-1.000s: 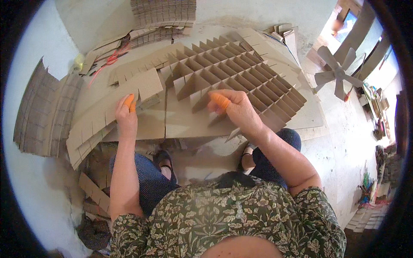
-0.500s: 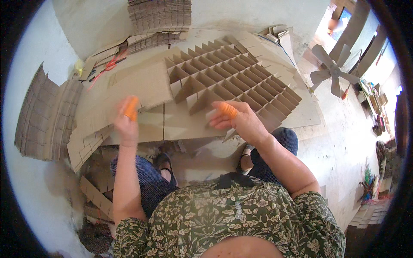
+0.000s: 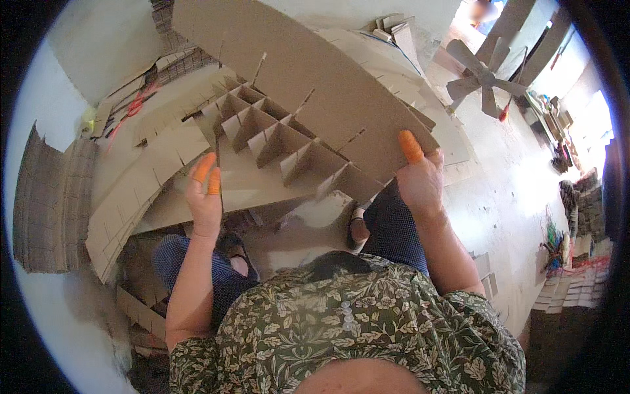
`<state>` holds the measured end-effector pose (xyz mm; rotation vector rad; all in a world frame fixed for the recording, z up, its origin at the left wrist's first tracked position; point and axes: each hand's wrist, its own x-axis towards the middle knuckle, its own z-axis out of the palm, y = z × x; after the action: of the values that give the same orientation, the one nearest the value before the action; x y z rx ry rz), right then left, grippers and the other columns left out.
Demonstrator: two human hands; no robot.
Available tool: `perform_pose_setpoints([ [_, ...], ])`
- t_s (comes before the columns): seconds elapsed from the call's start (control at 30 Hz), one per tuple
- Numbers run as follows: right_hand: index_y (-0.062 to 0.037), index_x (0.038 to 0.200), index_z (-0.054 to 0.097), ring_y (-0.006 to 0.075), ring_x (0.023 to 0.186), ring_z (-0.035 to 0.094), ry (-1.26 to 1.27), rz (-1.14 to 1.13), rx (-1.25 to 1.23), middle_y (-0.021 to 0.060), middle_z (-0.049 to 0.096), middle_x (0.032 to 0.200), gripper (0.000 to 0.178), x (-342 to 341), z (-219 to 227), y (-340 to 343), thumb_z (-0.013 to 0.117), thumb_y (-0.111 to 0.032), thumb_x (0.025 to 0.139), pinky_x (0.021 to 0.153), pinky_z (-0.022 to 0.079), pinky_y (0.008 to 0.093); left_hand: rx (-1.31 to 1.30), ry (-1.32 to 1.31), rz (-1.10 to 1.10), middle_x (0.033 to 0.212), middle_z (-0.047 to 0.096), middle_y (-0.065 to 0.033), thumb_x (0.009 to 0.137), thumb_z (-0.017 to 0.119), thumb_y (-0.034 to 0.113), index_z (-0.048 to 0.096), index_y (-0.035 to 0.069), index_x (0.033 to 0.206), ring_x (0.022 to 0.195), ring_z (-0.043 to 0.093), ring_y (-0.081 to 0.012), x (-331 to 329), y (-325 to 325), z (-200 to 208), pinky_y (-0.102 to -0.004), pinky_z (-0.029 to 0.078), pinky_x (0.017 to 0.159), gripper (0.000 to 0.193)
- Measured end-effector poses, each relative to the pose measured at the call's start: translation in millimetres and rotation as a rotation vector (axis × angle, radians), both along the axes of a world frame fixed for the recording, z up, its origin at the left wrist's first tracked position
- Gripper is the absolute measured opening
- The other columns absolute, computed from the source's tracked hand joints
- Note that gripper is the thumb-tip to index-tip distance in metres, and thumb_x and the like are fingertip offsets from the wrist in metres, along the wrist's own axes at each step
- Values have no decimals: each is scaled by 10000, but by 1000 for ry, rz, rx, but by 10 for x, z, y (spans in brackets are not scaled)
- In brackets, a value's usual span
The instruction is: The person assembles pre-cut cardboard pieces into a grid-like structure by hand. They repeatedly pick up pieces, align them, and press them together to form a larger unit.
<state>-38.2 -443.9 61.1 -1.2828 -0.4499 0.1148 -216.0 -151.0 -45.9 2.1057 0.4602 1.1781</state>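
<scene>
In the head view, the right hand [image 3: 421,180] has its grip pinching one end of a long cardboard sheet [image 3: 315,85], slanted over a cardboard grid [image 3: 261,139] toward the surface's [image 3: 246,185] right edge. The left hand [image 3: 205,200], grip loosely spread, hovers by the near edge.

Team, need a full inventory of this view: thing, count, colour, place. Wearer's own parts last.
table: 1, pale, centre
divider grid: 1, brown, on the table
slotted cardboard sheet: 1, brown, hiding part of the divider grid
cardboard strips: several, brown, table's left
upright cardboard stack: 1, grey-brown, far left
red item: 1, red, back left, possibly scissors
yellow item: 1, yellow, back left, unclear
fan: 1, grey, right
Far-right clutter: too small to count
shirt: 1, green leaf-patterned, bottom
trousers: 1 pair, dark blue, below the table
left hand: 1, orange finger covers, empty, beside the strips
right hand: 1, orange thumb cover, gripping the sheet's right end
</scene>
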Motion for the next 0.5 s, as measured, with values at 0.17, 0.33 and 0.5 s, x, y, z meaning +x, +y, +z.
perform_pose_setpoints([
  [0.17, 32, 990, 642, 82, 747, 555, -372, -175, -514, 29, 652, 838, 198, -186, -230, -222, 631, -111, 853, 663, 467, 237, -206, -60, -11, 1075, 635, -76, 890, 586, 40, 630, 24, 1121, 991, 582, -142, 34, 15, -52, -259, 457, 867, 236],
  [0.33, 24, 954, 642, 76, 735, 565, -401, -14, -343, 62, 651, 790, 129, -233, -509, -181, 631, 20, 825, 668, 463, 225, -235, 60, 20, 961, 660, -48, 887, 592, 44, 659, 14, 1063, 837, 603, -114, 76, -7, -94, -241, 489, 762, 191],
  [0.5, 18, 951, 645, 97, 730, 595, -422, -41, -306, 79, 661, 791, 129, -287, -460, -148, 638, 16, 822, 666, 466, 225, -334, 33, -42, 907, 666, -50, 882, 597, 45, 662, 15, 1060, 733, 603, -98, 82, 51, -204, -236, 506, 677, 191],
])
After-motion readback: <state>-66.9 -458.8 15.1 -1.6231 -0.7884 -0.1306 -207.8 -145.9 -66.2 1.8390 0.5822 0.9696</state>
